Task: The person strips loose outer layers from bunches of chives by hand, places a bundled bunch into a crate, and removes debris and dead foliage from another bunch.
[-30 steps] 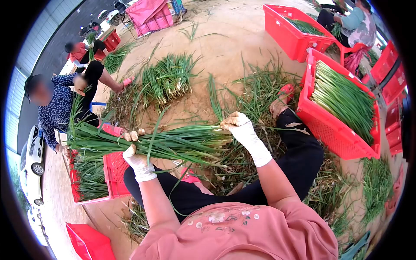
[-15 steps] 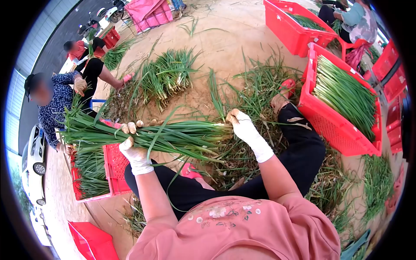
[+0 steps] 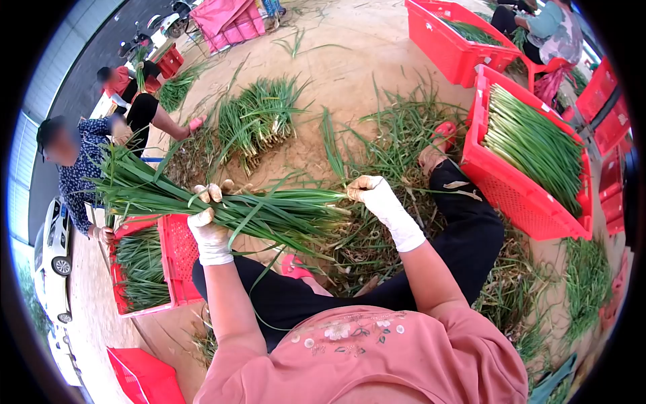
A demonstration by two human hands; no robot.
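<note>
A thick bunch of long green stalks (image 3: 276,214) lies across my lap area, leaves to the left and pale root ends to the right. My left hand (image 3: 212,225), in a whitish glove, is wrapped round the bunch near its leafy half. At the root ends my right hand (image 3: 370,192), also gloved, has its fingertips pinched together on a thin stalk. Thin green leaves (image 3: 331,145) rise from beside those fingertips. Beyond the hands, a pile of green stalks (image 3: 259,118) rests on the ground.
To the right stands a red crate (image 3: 518,195) filled with stalks; another red crate (image 3: 437,47) is behind it. A red crate (image 3: 180,256) with greens sits at the left, near a person (image 3: 84,161) in a dark patterned top. Loose leaves (image 3: 404,135) litter the ground.
The leafy end of the bunch has risen, so the bunch now slopes down to the right. My right hand has shifted slightly and stays pinched near the root ends.
</note>
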